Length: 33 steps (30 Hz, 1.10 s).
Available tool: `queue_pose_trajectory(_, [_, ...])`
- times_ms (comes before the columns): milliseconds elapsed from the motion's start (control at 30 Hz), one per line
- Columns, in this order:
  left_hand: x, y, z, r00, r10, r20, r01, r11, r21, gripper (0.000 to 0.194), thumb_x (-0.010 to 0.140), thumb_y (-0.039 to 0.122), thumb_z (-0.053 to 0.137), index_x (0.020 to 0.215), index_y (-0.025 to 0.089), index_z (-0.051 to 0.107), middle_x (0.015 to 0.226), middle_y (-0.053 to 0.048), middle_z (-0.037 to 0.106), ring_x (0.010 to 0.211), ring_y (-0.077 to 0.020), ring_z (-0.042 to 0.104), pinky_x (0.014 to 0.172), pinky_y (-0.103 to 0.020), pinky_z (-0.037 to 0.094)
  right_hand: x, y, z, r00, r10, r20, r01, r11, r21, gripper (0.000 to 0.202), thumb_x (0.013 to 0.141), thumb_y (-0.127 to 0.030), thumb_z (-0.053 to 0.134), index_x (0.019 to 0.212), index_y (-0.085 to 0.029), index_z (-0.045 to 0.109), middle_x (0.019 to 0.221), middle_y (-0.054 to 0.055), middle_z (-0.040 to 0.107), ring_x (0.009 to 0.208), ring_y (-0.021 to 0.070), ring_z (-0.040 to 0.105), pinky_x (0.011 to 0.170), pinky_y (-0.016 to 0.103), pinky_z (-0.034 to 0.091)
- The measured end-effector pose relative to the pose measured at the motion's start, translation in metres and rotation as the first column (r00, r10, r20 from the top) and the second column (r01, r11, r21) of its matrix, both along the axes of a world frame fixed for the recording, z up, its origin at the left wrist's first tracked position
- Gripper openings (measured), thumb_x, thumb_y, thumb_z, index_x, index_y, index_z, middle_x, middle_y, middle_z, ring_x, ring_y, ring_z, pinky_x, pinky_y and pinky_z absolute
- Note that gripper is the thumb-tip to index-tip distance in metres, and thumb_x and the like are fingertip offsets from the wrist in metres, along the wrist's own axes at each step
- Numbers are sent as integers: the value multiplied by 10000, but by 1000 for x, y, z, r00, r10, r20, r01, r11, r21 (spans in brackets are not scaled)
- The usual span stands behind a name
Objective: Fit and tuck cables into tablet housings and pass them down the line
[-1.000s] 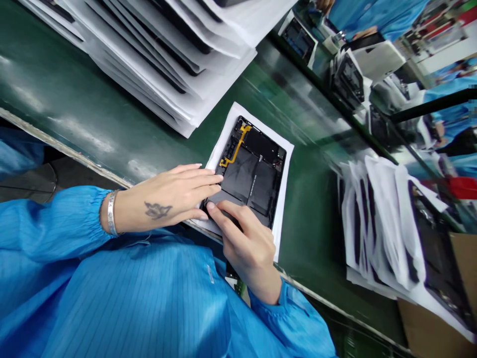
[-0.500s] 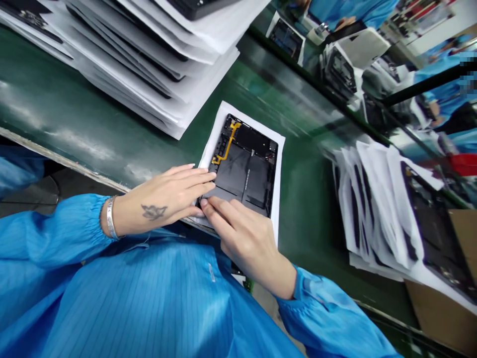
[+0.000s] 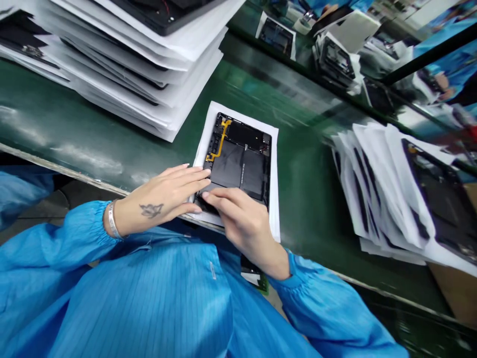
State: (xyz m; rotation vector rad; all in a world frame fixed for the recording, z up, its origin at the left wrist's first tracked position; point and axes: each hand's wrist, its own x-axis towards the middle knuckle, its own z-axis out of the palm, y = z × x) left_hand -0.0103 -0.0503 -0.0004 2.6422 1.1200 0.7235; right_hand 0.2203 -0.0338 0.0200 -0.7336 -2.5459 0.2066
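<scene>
An opened tablet lies on a white sheet at the front edge of the green bench. Its black battery pack is exposed, and an orange flat ribbon cable runs along its upper left side. My left hand lies across the tablet's left edge with the fingers stretched out. At the lower left corner, the thumb and fingers of my right hand are pinched together against the tablet. Whatever sits between those fingertips is hidden.
A tall stack of white sheets with dark panels between them stands at upper left. More sheets with tablet parts lean in a pile on the right. Beyond a dark rail, other people in blue work among similar parts.
My right hand has shifted slightly at the tablet's lower left corner, its fingers now more bunched. My left hand stays at the left edge. The camera view has moved a little.
</scene>
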Motion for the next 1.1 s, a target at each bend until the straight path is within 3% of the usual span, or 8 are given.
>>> queue_pose_trajectory(133, [0, 0, 0, 1000, 7, -7, -8, 1000, -8, 497, 1051, 391, 467, 1455, 102, 466, 1521, -151, 500, 1447, -244, 447, 1225, -477, 379, 3, -3, -9, 987, -89, -133, 87, 996, -24, 251, 972, -56, 506, 1135, -159, 666, 1074, 80, 732, 948, 159, 675, 812, 271, 565])
queue_pose_trajectory(567, [-1, 0, -1, 1000, 5, 10, -5, 1000, -7, 494, 1037, 331, 505, 1479, 120, 441, 1522, -156, 497, 1447, -245, 447, 1228, -488, 374, -6, -4, -4, 993, -3, 118, -31, 959, 283, 250, 995, -93, 479, 1113, -121, 697, 1042, 77, 759, 733, 144, 599, 607, 303, 444])
queue_pose_trajectory(633, [-1, 0, 0, 1000, 17, 13, -17, 1000, -12, 506, 1033, 349, 515, 1478, 118, 447, 1521, -164, 496, 1445, -261, 448, 1217, -498, 389, -1, -4, -3, 997, -42, 57, 27, 968, 249, 282, 996, -137, 511, 1235, -154, 661, 1048, 73, 748, 783, 158, 624, 635, 310, 463])
queue_pose_trajectory(700, [0, -1, 2, 1000, 16, 9, -16, 1000, 22, 485, 1029, 373, 519, 1434, 107, 499, 1495, -170, 523, 1421, -281, 476, 1189, -498, 428, 5, -9, 0, 970, -201, -135, 223, 959, 177, 396, 977, -197, 588, 1373, -205, 586, 928, 47, 722, 745, 165, 619, 632, 315, 472])
queue_pose_trajectory(767, [1, -3, 3, 1000, 2, -3, -2, 993, 116, 418, 1027, 359, 528, 1339, 85, 578, 1411, -172, 600, 1339, -293, 559, 1125, -478, 499, 11, -17, 5, 840, -386, -380, 408, 913, -26, 422, 987, -254, 588, 1408, -250, 567, 764, 8, 633, 634, 154, 566, 593, 314, 466])
queue_pose_trajectory(833, [2, -5, 2, 1000, -7, -16, 10, 971, 239, 325, 1020, 301, 550, 1227, 66, 636, 1282, -163, 683, 1214, -285, 648, 1027, -435, 573, 15, -25, 9, 722, -471, -507, 417, 881, -224, 336, 1040, -343, 472, 1309, -263, 658, 707, 9, 572, 609, 154, 546, 601, 331, 481])
queue_pose_trajectory(967, [2, -10, 0, 999, 16, -42, 2, 919, 393, 218, 1005, 228, 582, 1144, 86, 670, 1170, -129, 739, 1106, -257, 708, 917, -368, 623, 19, -37, 3, 810, -355, -467, 271, 932, -240, 501, 1052, -490, 346, 1077, -234, 776, 774, 61, 644, 752, 200, 619, 682, 383, 517])
queue_pose_trajectory(1100, [2, -14, -3, 999, 21, -44, 1, 901, 434, 233, 1010, 232, 575, 1164, 78, 659, 1208, -147, 727, 1109, -258, 718, 921, -366, 635, 17, -43, -20, 883, -177, -434, 169, 984, -57, 293, 987, -317, 589, 1232, -210, 708, 849, 60, 703, 771, 199, 666, 686, 368, 558])
